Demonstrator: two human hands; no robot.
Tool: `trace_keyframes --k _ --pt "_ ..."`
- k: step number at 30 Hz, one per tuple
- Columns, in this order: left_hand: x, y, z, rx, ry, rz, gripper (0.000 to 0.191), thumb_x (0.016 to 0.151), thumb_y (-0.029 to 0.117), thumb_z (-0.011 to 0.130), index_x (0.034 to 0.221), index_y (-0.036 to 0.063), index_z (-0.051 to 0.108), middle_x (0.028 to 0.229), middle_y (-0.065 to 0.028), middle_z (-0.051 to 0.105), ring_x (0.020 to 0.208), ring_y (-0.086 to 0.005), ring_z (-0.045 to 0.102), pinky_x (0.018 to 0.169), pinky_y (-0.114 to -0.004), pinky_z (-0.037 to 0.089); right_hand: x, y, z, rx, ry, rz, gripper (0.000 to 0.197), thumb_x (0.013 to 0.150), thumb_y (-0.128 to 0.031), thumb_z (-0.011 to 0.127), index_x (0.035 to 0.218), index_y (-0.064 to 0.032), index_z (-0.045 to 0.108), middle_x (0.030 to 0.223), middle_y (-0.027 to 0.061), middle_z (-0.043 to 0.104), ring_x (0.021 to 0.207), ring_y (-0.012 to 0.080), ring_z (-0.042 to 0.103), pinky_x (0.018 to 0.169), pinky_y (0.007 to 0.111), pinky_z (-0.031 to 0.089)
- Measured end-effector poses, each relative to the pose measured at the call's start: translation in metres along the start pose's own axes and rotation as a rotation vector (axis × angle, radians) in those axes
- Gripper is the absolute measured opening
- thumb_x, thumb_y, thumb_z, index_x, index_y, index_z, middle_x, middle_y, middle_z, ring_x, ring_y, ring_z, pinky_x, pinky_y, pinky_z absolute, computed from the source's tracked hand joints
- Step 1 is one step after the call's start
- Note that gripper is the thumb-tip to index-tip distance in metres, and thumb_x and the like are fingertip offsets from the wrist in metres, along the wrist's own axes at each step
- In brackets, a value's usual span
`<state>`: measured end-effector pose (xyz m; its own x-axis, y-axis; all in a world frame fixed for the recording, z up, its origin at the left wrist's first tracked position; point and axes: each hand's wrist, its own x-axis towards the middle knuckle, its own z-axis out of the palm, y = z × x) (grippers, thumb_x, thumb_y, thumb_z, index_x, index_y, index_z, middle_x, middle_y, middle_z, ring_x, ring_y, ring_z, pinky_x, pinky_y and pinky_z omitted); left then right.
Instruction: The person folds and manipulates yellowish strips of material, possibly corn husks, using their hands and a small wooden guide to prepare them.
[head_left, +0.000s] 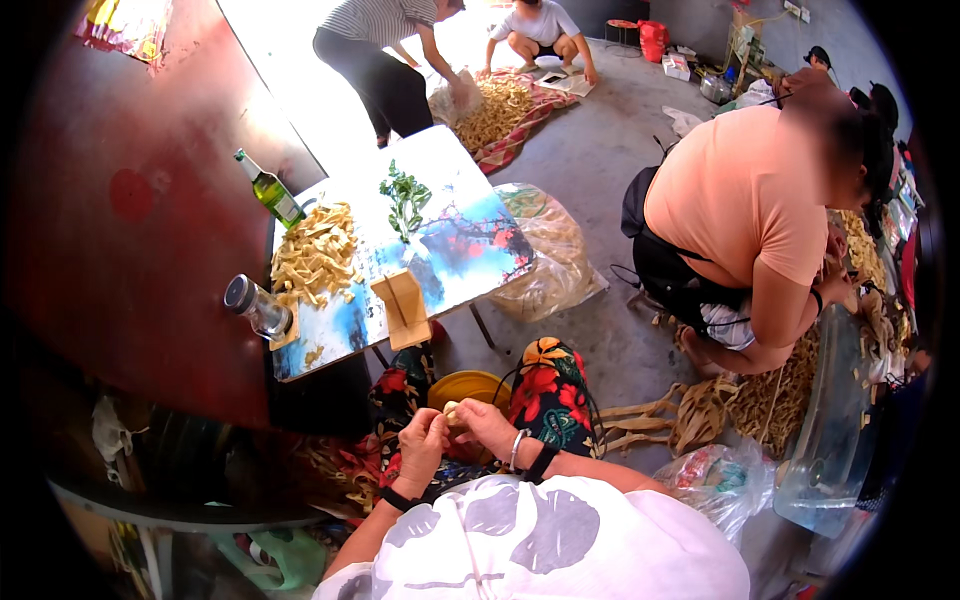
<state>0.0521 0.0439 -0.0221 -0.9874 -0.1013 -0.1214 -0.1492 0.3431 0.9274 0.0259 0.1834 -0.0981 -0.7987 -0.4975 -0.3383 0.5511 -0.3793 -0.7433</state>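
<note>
Both my hands meet above my lap, over a yellow round container between my knees. Pinched between the fingertips of my left hand and my right hand is a small pale piece, which the fingers partly cover; its kind cannot be told. In front of me a low table with a painted top bears a heap of yellowish dried strips and a small wooden stand. Leafy green sprigs lie toward its far side.
A green glass bottle and a lidded glass jar stand at the table's left edge. A filled plastic bag rests beside the table. A person in an orange shirt bends at right. Two people are by a cloth with strips.
</note>
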Motion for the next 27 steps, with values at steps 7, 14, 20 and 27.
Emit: trace_keyframes --k 7,14,20,27 --pt "0.001 0.0 -0.004 0.15 0.068 0.194 0.01 0.087 0.009 0.07 0.088 0.002 0.063 0.07 -0.0091 0.065 0.06 -0.0146 0.06 0.057 -0.029 0.049 -0.018 -0.024 0.029 -0.151 0.064 -0.068 0.027 0.105 -0.029 0.045 0.109 -0.0068 0.059 0.089 0.0015 0.061 0.069 0.0105 0.06 0.064 0.024 0.057" --pt "0.013 0.01 -0.026 0.09 0.072 0.198 0.004 0.086 0.0 0.061 0.083 0.0023 0.06 0.068 -0.0081 0.059 0.063 -0.0121 0.056 0.059 -0.029 0.047 -0.019 -0.026 0.025 -0.352 0.138 -0.122 0.022 0.098 -0.019 0.048 0.087 -0.0083 0.062 0.063 -0.0015 0.056 0.048 0.0071 0.05 0.044 0.025 0.041" --pt "0.028 0.017 -0.041 -0.052 0.154 0.058 0.006 0.088 0.003 0.06 0.082 0.0037 0.062 0.063 -0.0006 0.056 0.061 -0.0066 0.05 0.055 -0.025 0.042 -0.032 -0.038 0.035 -0.397 0.273 -0.193 0.016 0.099 -0.019 0.055 0.097 -0.0065 0.064 0.068 -0.0007 0.06 0.053 0.0057 0.054 0.046 0.022 0.045" --pt "0.011 0.0 -0.014 -0.835 -0.133 -0.186 0.022 0.092 0.007 0.064 0.114 0.0024 0.06 0.103 -0.0029 0.065 0.085 -0.0084 0.061 0.074 -0.023 0.051 -0.016 -0.026 0.035 -0.265 0.233 -0.185 0.014 0.099 -0.017 0.056 0.095 -0.0061 0.064 0.078 -0.001 0.066 0.065 0.0044 0.062 0.052 0.02 0.051"
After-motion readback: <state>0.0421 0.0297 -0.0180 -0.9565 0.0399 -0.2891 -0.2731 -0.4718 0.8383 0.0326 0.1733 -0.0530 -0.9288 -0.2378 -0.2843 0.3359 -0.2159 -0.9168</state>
